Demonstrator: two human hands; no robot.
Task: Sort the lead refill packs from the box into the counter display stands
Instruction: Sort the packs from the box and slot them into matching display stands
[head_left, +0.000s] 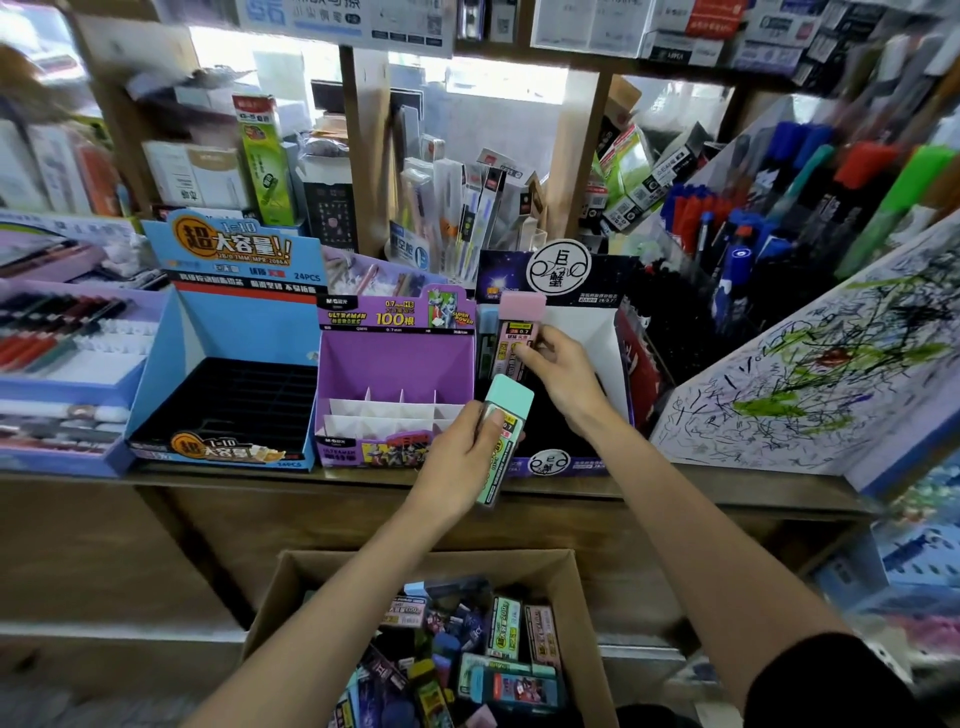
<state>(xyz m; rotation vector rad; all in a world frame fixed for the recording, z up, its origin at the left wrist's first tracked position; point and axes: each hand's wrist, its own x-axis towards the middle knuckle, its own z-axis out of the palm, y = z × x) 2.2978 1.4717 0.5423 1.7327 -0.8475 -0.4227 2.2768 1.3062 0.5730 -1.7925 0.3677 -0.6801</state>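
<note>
— Cardboard box (280, 597) at the bottom centre of the frame is heaped with mixed packs; nothing there looks at risk. What worries you higher up?

— Dark stand (587, 332), right of centre. The right hand (563, 379) pinches a pink-capped pack (519, 322) by its lower body, cap up, over that stand's rear left corner; if it goes in tilted, I judge it could lean on what looks like a pale-capped pack beside it, or jam; the stand's floor is too dark to read any slots.

— And the purple stand (395, 364) next to it?

— Its white dividers show bare. A mint-capped pack (506, 410) hangs just in front of the border between the two stands, so it could land in the wrong one; whether it belongs in purple, dark or the blue stand (234, 332) at the left, I cannot tell.

— Who holds the mint one?

— Left hand (462, 457); fingers wrapped round its lower half, thumb on the label, cap pointing up and away, above the box; with attention on the other hand, a slack grip may drop it into the heap.
</note>
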